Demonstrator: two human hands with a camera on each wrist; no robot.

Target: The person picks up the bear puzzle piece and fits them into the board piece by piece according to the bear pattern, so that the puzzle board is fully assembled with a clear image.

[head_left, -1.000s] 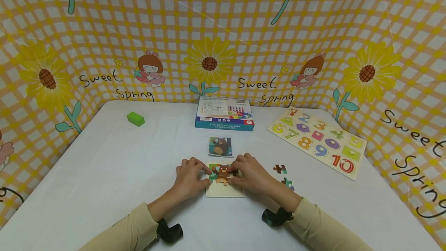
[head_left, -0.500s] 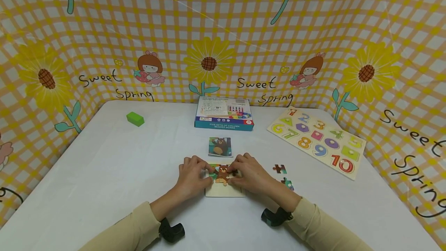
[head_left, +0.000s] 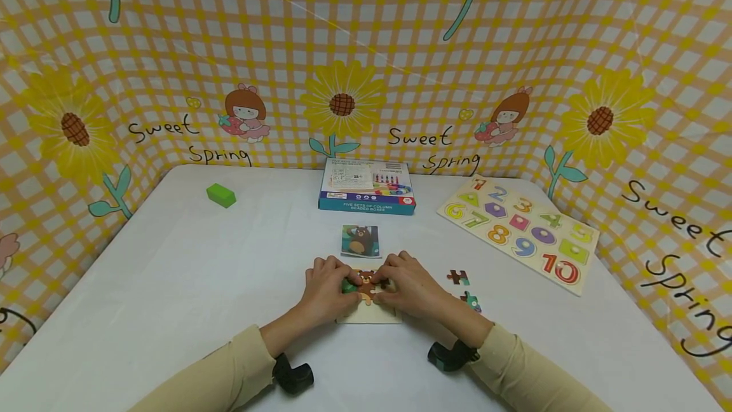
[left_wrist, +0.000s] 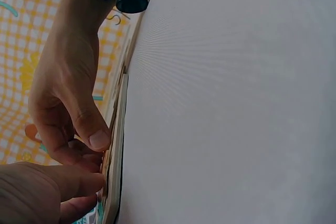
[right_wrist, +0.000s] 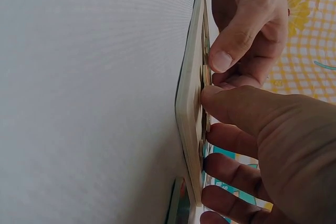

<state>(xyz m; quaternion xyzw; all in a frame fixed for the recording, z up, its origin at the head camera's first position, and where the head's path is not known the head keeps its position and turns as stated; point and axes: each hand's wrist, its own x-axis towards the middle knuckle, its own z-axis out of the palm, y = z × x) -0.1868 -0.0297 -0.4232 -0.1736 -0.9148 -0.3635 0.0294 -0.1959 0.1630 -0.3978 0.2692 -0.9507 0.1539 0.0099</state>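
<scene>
Toward the far edge of the puzzle board, a partly joined set of bear pieces lies flat, a bare strip showing along the board's near edge. Left hand: thumb and forefinger narrowly spaced, holding the set at its left side. Right hand: likewise narrow, holding it at its right side. The set thus sits directly between the two pairs of fingertips; the joints beneath are hidden. Step in hand, as judged: closing and seating pieces on the board. The next move would seem to call for even inward and downward pressure, lest a tab ride up. Off the board's right edge, on the worktop, two loose pieces lie unplaced. Beyond its far edge lies the picture card, matching bear uppermost.
</scene>
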